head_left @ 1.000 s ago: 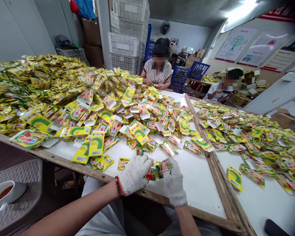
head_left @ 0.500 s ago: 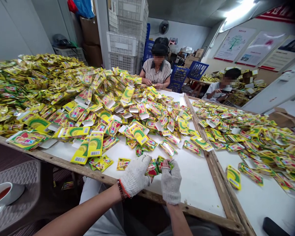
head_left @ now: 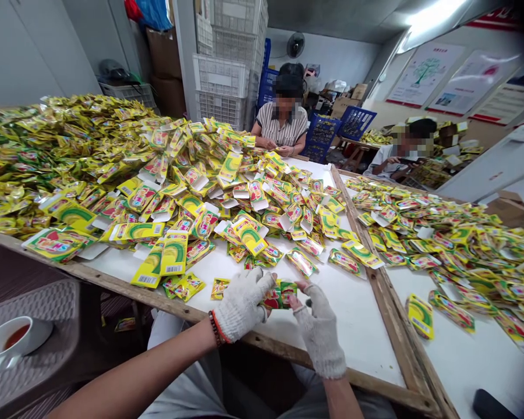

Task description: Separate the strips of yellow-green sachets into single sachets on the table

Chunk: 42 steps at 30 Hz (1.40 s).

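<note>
My left hand (head_left: 244, 302), in a white knit glove with bare fingertips, curls over the left end of small shiny red and green candy packets (head_left: 284, 294) near the table's front edge. Its thumb and fingers pinch them, partly covering them. Just right of these packets is my right hand (head_left: 321, 329), gloved the same way, with thumb and fingers spread and nothing between them. Another small yellow packet (head_left: 219, 288) lies left of my left hand, partly hidden by it. Two more small packets (head_left: 184, 286) rest farther left, beside flat yellow cartons (head_left: 173, 253).
A large heap of yellow packets (head_left: 82, 139) fills the table's left side, with cartons (head_left: 205, 224) before it. A wooden strip (head_left: 378, 279) divides the white top; more cartons (head_left: 445, 250) lie beyond. A cup (head_left: 20, 337) stands on a stool. Two people sit across.
My right hand has let go of the packets, moved slightly right and spread its fingers. My left hand has stayed at the packets. The view has shifted slightly.
</note>
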{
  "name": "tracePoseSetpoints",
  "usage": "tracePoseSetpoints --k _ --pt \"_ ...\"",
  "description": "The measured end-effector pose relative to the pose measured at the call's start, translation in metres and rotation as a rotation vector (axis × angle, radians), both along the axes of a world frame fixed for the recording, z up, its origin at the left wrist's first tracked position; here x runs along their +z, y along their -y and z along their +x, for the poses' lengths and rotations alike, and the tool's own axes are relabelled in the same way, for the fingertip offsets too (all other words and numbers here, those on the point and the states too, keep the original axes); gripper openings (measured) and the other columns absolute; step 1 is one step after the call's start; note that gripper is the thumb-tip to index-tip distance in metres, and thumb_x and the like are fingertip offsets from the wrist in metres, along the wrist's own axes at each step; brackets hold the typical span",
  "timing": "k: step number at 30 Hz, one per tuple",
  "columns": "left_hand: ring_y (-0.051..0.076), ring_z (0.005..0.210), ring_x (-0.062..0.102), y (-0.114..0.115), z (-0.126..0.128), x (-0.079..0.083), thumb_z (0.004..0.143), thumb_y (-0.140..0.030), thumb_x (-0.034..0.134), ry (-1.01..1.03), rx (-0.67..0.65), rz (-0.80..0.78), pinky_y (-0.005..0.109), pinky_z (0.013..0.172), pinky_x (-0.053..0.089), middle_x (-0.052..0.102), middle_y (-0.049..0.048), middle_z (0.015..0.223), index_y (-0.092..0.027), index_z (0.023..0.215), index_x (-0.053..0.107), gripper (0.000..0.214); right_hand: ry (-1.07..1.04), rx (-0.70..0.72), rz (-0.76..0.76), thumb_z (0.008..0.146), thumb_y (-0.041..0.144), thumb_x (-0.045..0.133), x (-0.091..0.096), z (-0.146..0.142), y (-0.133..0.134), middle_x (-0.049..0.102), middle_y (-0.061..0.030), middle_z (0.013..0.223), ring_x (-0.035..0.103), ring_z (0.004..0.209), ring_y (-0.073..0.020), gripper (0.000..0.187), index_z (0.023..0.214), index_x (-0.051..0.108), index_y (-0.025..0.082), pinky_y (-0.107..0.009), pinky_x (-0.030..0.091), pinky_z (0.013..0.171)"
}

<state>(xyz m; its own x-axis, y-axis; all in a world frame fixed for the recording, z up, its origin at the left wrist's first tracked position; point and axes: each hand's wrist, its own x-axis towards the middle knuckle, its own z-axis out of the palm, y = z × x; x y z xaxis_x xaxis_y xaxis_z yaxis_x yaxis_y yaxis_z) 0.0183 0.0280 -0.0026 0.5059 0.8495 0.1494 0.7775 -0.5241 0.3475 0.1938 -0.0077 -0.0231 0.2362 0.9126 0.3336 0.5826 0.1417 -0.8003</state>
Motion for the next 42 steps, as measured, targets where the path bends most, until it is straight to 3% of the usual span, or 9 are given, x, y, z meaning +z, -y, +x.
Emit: tracePoseSetpoints --k 6,12,17,25,28,31,34,38,42 --pt "0.026 0.098 0.049 0.002 0.004 -0.002 0.071 -0.023 0.061 -0.095 -0.076 0.021 0.039 0.081 0.043 0.052 0.0071 0.113 -0.025 0.128 0.044 0.060 0.036 0.183 -0.191 0.081 0.036 0.052 0.002 0.004 0.006 0.063 -0.0018 0.062 0.055 0.059 -0.0171 0.026 0.066 0.067 0.022 -0.029 0.045 0.060" --pt "0.027 0.098 0.049 0.007 0.007 0.004 0.074 -0.023 0.058 -0.132 -0.037 0.006 0.040 0.080 0.043 0.052 0.0082 0.113 -0.025 0.128 0.043 0.056 -0.242 0.371 -0.526 0.088 0.045 0.046 0.014 0.007 0.018 0.052 0.0053 0.043 0.045 0.042 -0.0112 0.038 0.103 0.065 0.016 -0.023 0.035 0.047" --pt "0.026 0.093 0.054 0.012 0.004 0.011 0.075 -0.040 0.063 0.025 -0.211 -0.118 0.036 0.076 0.045 0.057 0.0068 0.108 -0.023 0.119 0.050 0.050 -0.272 0.494 -0.643 0.086 0.056 0.044 0.003 0.002 0.022 0.045 0.0052 0.035 0.036 0.034 -0.0094 0.044 0.061 0.054 0.020 -0.023 0.029 0.043" --pt "0.017 0.081 0.059 -0.014 -0.016 0.005 0.082 -0.040 0.056 0.388 -0.127 -0.504 0.025 0.069 0.045 0.065 0.0014 0.093 -0.021 0.108 0.058 0.032 -0.042 0.153 -0.290 0.074 0.051 0.063 0.003 -0.003 0.012 0.057 -0.0010 0.058 0.049 0.056 -0.0142 0.035 0.059 0.060 0.020 -0.025 0.039 0.053" --pt "0.017 0.081 0.059 -0.028 -0.034 0.014 0.083 -0.038 0.055 0.416 -0.085 -0.415 0.025 0.070 0.045 0.064 0.0039 0.098 -0.018 0.112 0.056 0.035 -0.348 -0.019 -0.212 0.070 0.048 0.068 0.005 0.020 0.007 0.051 0.0026 0.051 0.043 0.048 -0.0111 0.030 0.064 0.062 0.019 -0.023 0.036 0.046" --pt "0.019 0.085 0.059 -0.037 -0.059 0.017 0.084 -0.031 0.053 0.242 0.014 -0.246 0.028 0.075 0.044 0.063 0.0055 0.098 -0.019 0.108 0.059 0.027 -0.736 -0.269 0.082 0.075 0.048 0.062 0.012 0.050 0.001 0.058 0.0024 0.070 0.051 0.056 -0.0099 0.027 0.081 0.061 0.022 -0.022 0.044 0.055" --pt "0.024 0.092 0.058 -0.038 -0.077 0.006 0.078 -0.025 0.058 -0.017 0.089 -0.143 0.032 0.078 0.043 0.062 0.0087 0.101 -0.019 0.104 0.060 0.027 -0.894 -0.275 0.138 0.075 0.045 0.061 0.016 0.053 -0.008 0.061 0.0002 0.090 0.057 0.067 -0.0102 0.029 0.095 0.060 0.024 -0.024 0.047 0.062" --pt "0.023 0.084 0.058 -0.032 -0.079 -0.015 0.079 -0.028 0.055 -0.082 0.137 -0.199 0.031 0.070 0.041 0.062 0.0075 0.092 -0.019 0.092 0.060 0.016 -0.396 -0.036 -0.233 0.075 0.041 0.062 0.001 0.003 -0.021 0.062 -0.0043 0.083 0.057 0.066 -0.0158 0.031 0.098 0.064 0.019 -0.029 0.045 0.062" --pt "0.017 0.074 0.056 -0.026 -0.075 -0.019 0.081 -0.034 0.054 0.218 0.180 -0.286 0.026 0.064 0.038 0.060 0.0007 0.078 -0.020 0.081 0.056 0.014 0.096 0.078 -0.304 0.069 0.033 0.065 -0.021 -0.046 -0.032 0.061 -0.0095 0.097 0.057 0.076 -0.0210 0.024 0.089 0.064 0.019 -0.033 0.044 0.068"
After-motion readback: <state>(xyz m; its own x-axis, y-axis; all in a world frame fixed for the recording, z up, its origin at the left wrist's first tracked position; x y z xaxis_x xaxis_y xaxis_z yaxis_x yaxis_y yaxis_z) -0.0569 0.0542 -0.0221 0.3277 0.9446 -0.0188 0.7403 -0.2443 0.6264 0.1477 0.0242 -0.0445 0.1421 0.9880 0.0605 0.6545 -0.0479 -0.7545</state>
